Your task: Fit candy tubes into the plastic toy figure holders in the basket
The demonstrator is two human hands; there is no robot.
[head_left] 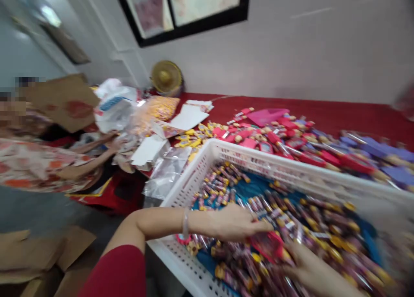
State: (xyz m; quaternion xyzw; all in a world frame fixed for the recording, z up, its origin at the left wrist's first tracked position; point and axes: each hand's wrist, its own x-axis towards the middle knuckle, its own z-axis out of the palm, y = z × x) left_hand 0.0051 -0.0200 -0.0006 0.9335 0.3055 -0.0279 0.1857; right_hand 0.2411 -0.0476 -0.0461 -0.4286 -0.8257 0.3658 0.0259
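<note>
The left hand [234, 222] reaches over the white crate [258, 165], its fingers [261, 227] narrow and touching a red packet [268, 246] just below them; whether they grip it, I cannot tell. The right hand [312, 266] lies open, fingers [293, 256] wide, with candy tubes [310, 219] filling the crate under and ahead of them

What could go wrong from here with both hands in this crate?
The red packet at the left hand could slip back among the heaped candy sticks. The bracelet on that wrist might catch on the rim of the white perforated crate. The right hand could push sticks over the rim.
</note>
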